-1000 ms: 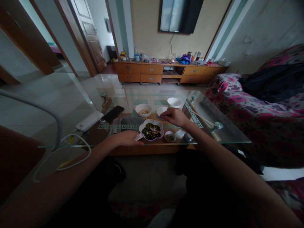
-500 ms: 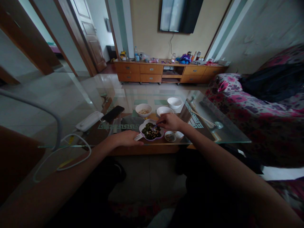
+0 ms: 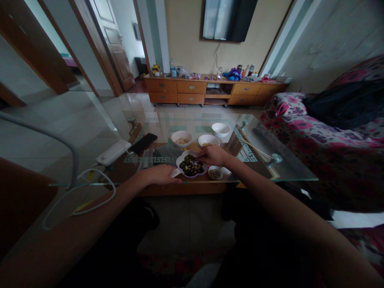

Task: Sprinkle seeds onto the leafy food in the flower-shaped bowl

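A flower-shaped bowl with a pale lilac rim and a short handle sits near the front edge of the glass table. Dark green and black food with pale bits fills it. My left hand is closed on the handle. My right hand pinches a small purplish utensil, apparently a spoon, whose lower end is in the food. Just right of the bowl stands a little dish of seeds or grains. Behind are a white bowl of pale pieces and another white bowl, partly hidden by my right hand.
A third white bowl stands farther back. Chopsticks lie to the right on the glass table. On the left are a black phone and a white power strip with a looping cable.
My right hand and the utensil have shifted very slightly within the bowl, and the food looks a little rearranged. My left hand stays at the handle.
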Motion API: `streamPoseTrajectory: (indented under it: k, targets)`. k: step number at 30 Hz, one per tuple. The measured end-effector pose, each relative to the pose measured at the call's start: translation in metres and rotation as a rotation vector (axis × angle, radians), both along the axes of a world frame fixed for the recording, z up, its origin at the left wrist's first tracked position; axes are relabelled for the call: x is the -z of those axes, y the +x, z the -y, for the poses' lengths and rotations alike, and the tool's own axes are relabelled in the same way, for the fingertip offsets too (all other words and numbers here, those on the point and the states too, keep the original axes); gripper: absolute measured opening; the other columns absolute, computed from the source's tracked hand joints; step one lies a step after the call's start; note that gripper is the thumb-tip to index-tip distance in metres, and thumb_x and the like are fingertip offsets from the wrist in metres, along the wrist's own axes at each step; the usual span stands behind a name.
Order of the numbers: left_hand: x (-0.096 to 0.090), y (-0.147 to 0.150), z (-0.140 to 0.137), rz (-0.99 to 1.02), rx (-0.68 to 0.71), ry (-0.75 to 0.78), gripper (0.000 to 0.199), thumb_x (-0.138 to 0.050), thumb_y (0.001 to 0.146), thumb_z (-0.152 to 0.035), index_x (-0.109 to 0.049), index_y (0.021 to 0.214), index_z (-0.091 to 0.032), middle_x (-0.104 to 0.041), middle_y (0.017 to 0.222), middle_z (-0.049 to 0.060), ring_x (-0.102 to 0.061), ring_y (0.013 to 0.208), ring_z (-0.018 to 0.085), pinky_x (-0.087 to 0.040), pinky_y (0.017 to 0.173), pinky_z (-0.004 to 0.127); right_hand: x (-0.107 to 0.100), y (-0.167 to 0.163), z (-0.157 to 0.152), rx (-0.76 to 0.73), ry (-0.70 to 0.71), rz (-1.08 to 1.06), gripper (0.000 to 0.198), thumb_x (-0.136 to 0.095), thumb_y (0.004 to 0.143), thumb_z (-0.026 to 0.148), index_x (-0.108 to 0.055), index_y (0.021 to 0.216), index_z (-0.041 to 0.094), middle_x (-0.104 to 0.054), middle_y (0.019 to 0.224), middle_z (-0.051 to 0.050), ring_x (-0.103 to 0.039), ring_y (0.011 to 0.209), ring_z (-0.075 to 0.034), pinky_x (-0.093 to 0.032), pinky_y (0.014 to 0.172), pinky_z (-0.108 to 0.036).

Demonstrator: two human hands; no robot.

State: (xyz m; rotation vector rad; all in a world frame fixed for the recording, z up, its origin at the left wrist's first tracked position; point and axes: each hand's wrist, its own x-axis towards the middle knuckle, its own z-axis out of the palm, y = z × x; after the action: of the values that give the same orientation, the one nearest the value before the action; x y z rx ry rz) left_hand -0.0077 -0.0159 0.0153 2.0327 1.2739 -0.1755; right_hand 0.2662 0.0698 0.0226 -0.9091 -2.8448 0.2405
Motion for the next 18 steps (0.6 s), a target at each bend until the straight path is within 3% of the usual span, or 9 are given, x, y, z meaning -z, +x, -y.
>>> streamPoseTrajectory:
  k: [7, 13, 18]
  targets:
    - [-0.0019, 0.0006, 0.0014, -0.009, -0.012, -0.011, 0.056, -0.058, 0.089, -0.062, -0.064, 0.121, -0.016, -0.071, 0.116, 0.013, -0.068, 0.079, 0.022, -0.053, 0.074, 0.031, -0.0017, 0.0019, -0.0018, -0.005, -0.003, 0.006, 0.025, -0.066, 0.091, 0.024, -0.084, 0.108, 0.023, -0.077, 0.097, -0.008, -0.064, 0.081, -0.019, -0.044, 0.073, -0.031]
    - [-0.0079, 0.0043, 0.0051, 0.039, -0.064, -0.099, 0.053, -0.060, 0.087, -0.057, -0.062, 0.124, -0.019, -0.070, 0.120, 0.011, -0.068, 0.073, 0.021, -0.052, 0.059, 0.029, -0.0029, 0.0045, -0.0021, 0.018, 0.009, 0.017, 0.024, -0.065, 0.091, 0.023, -0.084, 0.105, 0.024, -0.077, 0.094, -0.007, -0.064, 0.080, -0.018, -0.042, 0.070, -0.030]
    - [-0.0051, 0.0023, 0.0031, -0.004, -0.027, -0.028, 0.054, -0.060, 0.088, -0.061, -0.063, 0.121, -0.017, -0.071, 0.119, 0.012, -0.068, 0.077, 0.021, -0.053, 0.067, 0.028, -0.0051, 0.0057, -0.0020, 0.061, 0.029, 0.020, 0.024, -0.065, 0.090, 0.024, -0.085, 0.104, 0.023, -0.079, 0.098, -0.007, -0.067, 0.081, -0.019, -0.042, 0.068, -0.028]
